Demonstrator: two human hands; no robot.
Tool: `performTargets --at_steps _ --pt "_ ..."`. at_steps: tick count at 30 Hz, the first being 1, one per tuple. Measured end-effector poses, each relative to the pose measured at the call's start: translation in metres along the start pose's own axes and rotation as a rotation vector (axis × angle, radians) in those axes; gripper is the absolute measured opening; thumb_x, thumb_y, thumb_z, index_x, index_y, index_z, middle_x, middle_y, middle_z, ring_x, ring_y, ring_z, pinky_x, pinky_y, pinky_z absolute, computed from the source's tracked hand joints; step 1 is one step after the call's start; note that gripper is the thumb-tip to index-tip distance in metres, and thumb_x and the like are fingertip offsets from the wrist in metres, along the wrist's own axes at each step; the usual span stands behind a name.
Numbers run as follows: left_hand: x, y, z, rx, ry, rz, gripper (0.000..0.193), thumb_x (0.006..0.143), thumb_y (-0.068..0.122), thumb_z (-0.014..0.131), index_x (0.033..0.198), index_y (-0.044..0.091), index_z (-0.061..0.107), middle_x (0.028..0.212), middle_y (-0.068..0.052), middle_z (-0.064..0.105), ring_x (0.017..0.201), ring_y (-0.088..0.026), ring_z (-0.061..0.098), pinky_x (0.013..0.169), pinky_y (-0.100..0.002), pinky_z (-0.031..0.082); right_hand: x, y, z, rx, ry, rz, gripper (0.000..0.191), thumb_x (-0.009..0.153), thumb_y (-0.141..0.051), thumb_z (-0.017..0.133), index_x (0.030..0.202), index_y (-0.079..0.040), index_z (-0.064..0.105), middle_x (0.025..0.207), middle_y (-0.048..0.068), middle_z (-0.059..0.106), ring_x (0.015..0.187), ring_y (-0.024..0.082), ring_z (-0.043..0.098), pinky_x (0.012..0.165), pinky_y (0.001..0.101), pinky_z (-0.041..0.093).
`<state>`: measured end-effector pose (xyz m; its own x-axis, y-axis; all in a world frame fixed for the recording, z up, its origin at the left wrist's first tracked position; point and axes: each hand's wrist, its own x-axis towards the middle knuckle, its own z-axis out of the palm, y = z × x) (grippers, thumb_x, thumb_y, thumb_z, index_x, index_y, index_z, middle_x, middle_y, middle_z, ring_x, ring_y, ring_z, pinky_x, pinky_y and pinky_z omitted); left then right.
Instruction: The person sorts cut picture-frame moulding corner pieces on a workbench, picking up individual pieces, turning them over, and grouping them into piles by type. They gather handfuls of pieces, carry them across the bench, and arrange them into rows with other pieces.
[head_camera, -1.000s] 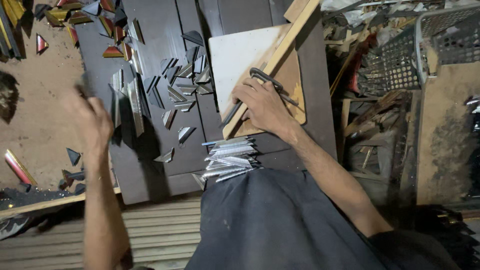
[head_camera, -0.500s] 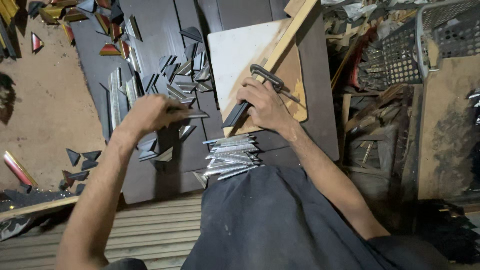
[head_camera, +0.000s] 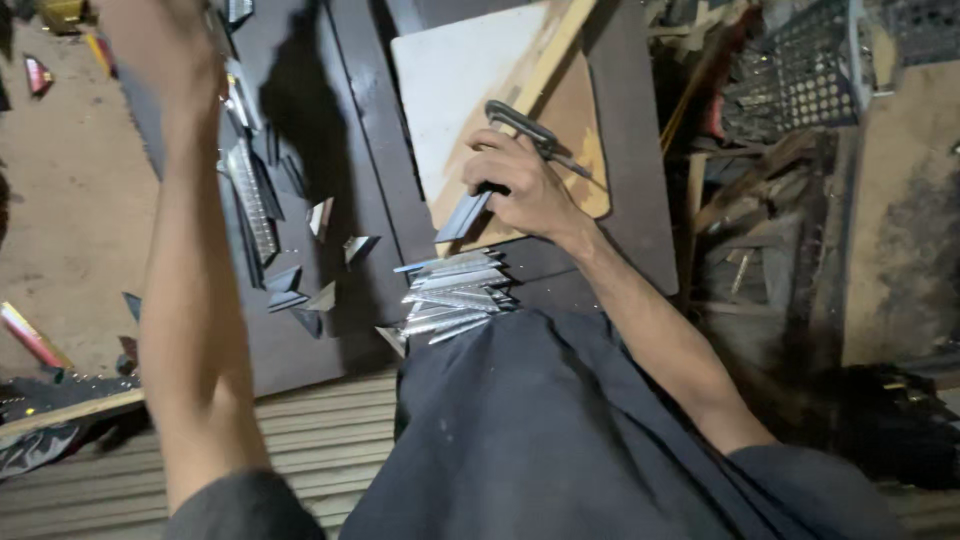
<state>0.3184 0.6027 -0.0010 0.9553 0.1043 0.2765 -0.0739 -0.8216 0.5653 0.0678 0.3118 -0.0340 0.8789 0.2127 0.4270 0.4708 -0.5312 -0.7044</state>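
The right hand (head_camera: 520, 185) is closed around a dark strip (head_camera: 462, 216), pinning it flat on the pale board (head_camera: 450, 80) beside the wooden slat (head_camera: 545, 55), which seems to serve as a straight stop; a metal tool (head_camera: 520, 122) lies just past the knuckles. The left hand (head_camera: 165, 50) is raised at the top edge and blurred, so I cannot tell its grip. A stack of cut strips (head_camera: 455, 295) rests at the dark bench's (head_camera: 640, 200) near edge, within easy reach. Small offcuts (head_camera: 330, 215) lie scattered leftward.
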Motion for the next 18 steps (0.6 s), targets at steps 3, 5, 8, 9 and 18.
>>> performTargets --at_steps 3,5,8,9,18 --pt "-0.045 -0.014 -0.029 -0.252 -0.005 0.169 0.019 0.11 0.007 0.049 0.127 0.001 0.054 0.106 -0.019 0.065 0.096 -0.029 0.065 0.091 -0.04 0.052 -0.003 -0.01 -0.003 0.097 0.079 -0.022 0.017 0.08 -0.001 0.078 0.092 -0.007 0.067 0.094 0.005 0.07 0.113 0.025 0.065 0.09 0.0388 0.049" --pt "-0.096 -0.023 -0.047 -0.366 -0.145 0.318 0.018 0.112 0.001 0.046 0.128 -0.002 0.051 0.107 -0.02 0.064 0.098 -0.028 0.064 0.094 -0.038 0.052 -0.011 -0.025 -0.003 -0.027 0.17 -0.07 0.013 0.087 -0.007 0.084 0.091 -0.01 0.072 0.094 0.005 0.074 0.098 0.015 0.067 0.082 0.0376 0.047" --pt "-0.183 -0.029 -0.058 -0.362 -0.374 0.057 0.038 0.108 0.007 0.056 0.145 -0.003 0.053 0.103 -0.018 0.069 0.083 -0.023 0.064 0.074 -0.032 0.051 -0.036 -0.055 -0.002 -0.032 -0.074 -0.101 0.016 0.085 -0.018 0.085 0.096 -0.012 0.076 0.1 0.001 0.073 0.108 0.017 0.065 0.088 0.0377 0.046" --pt "-0.208 -0.027 -0.059 -0.371 -0.421 0.091 0.037 0.105 0.008 0.062 0.14 -0.004 0.059 0.109 -0.018 0.071 0.085 -0.023 0.066 0.075 -0.034 0.053 -0.043 -0.061 -0.001 -0.086 -0.213 -0.153 0.017 0.084 -0.021 0.084 0.097 -0.012 0.078 0.101 0.001 0.074 0.109 0.018 0.063 0.085 0.0372 0.044" --pt "-0.249 0.052 -0.025 -0.378 -0.529 0.059 0.019 0.095 0.014 0.078 0.11 0.003 0.077 0.095 -0.013 0.07 0.08 -0.026 0.07 0.072 -0.036 0.055 -0.04 -0.044 -0.023 -0.269 -0.163 -0.188 0.008 0.093 -0.019 0.077 0.099 -0.014 0.078 0.11 0.001 0.073 0.117 0.022 0.059 0.093 0.0396 0.04"
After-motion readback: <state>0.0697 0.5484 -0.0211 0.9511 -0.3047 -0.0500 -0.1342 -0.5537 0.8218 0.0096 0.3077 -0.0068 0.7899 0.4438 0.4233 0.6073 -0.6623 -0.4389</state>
